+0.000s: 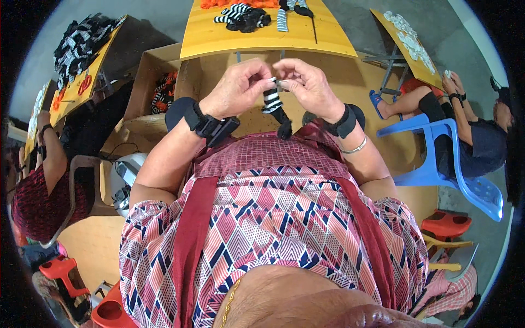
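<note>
My left hand (239, 86) and my right hand (306, 85) meet in front of my chest, fingertips pinched together on the top of a small black-and-white striped fabric piece (272, 102). It hangs down between my wrists and ends in a black tip. Both wrists carry black bands; the right also wears a thin silver bangle. Beyond my hands stands a yellow table (262, 38) with more striped and black fabric pieces (243, 16) and some orange material at its far edge.
An open cardboard box (156, 82) with striped and orange pieces sits at my left. A person sits on a blue plastic chair (454, 164) at the right by a table of white pieces (410, 44). Another person sits at the left near a yellow table (82, 76).
</note>
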The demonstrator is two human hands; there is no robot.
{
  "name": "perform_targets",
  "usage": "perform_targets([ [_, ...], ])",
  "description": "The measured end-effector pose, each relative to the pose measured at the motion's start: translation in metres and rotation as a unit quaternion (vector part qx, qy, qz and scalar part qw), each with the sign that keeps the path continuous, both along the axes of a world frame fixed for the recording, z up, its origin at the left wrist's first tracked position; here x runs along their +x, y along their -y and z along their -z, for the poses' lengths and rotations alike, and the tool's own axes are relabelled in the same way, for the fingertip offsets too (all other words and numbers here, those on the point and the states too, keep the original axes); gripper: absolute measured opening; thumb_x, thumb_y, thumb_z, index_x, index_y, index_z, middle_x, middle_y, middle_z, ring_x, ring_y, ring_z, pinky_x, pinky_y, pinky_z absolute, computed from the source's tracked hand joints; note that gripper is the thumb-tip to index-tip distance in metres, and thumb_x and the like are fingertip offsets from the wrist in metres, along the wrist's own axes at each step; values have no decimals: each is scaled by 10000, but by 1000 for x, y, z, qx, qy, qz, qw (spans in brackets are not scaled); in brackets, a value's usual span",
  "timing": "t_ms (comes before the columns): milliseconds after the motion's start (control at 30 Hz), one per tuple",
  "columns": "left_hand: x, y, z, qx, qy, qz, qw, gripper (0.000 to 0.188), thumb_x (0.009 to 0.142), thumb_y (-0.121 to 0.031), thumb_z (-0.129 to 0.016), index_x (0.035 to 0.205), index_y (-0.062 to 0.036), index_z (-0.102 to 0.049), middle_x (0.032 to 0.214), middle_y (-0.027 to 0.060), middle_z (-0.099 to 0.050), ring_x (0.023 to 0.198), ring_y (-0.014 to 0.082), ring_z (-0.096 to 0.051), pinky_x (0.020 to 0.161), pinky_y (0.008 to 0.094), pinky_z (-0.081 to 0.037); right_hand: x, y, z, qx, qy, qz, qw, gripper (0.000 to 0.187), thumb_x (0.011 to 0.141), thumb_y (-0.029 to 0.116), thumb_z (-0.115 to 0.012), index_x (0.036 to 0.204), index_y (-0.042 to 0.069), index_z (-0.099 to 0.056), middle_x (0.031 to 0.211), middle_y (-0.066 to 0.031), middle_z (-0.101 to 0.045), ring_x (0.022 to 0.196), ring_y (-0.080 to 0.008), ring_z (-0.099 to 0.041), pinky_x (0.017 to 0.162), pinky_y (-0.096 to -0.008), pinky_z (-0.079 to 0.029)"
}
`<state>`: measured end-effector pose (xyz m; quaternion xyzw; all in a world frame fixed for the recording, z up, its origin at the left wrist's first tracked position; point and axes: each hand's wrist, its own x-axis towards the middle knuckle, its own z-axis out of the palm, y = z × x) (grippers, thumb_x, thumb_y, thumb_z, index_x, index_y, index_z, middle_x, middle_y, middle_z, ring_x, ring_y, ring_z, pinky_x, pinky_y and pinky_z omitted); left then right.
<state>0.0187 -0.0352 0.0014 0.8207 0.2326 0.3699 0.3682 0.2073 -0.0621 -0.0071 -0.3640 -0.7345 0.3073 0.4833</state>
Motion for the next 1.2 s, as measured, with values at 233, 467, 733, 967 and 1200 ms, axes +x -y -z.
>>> perform_targets([
  [233, 25, -9, 2, -38, 11, -45, 998, 64, 783, -58, -593, 782, -20, -542, 695, -24, -529, 658, 42, -456, 588, 197, -394, 15, -2, 4, -40, 5, -16, 999, 185, 782, 63, -599, 957, 14, -567, 809, -14, -566, 734, -64, -520, 646, -214, -441],
  [467, 43, -18, 6, -75, 48, -30, 996, 116, 750, 22, -605, 778, -51, -520, 738, -27, -536, 684, 45, -493, 623, 187, -414, 22, -13, 25, -75, -140, -106, 982, 276, 788, -15, -556, 1044, 3, -454, 930, -25, -516, 855, -89, -513, 760, -235, -436],
  [733, 77, -36, 27, -177, 207, 9, 962, 234, 716, 84, -619, 840, -46, -469, 767, -14, -513, 692, 54, -511, 625, 184, -441, 41, -28, 44, -92, -162, -35, 982, 182, 762, -54, -578, 925, -7, -513, 849, -27, -558, 792, -92, -542, 711, -231, -464],
  [967, 64, -23, 32, -185, 109, 46, 976, 193, 754, -4, -625, 926, -9, -537, 840, 8, -535, 773, 72, -525, 707, 198, -437, 57, -33, 41, 75, -58, -108, 990, 106, 742, 0, -630, 780, 18, -533, 784, 1, -537, 744, -81, -516, 680, -218, -437],
  [1200, 19, -18, 35, -114, 95, 112, 983, 175, 735, -29, -651, 870, -33, -539, 901, -14, -510, 823, 75, -507, 748, 217, -425, 9, -27, 48, -34, -186, -149, 971, 82, 758, 31, -618, 761, 54, -539, 731, 32, -542, 664, -39, -507, 596, -182, -432],
])
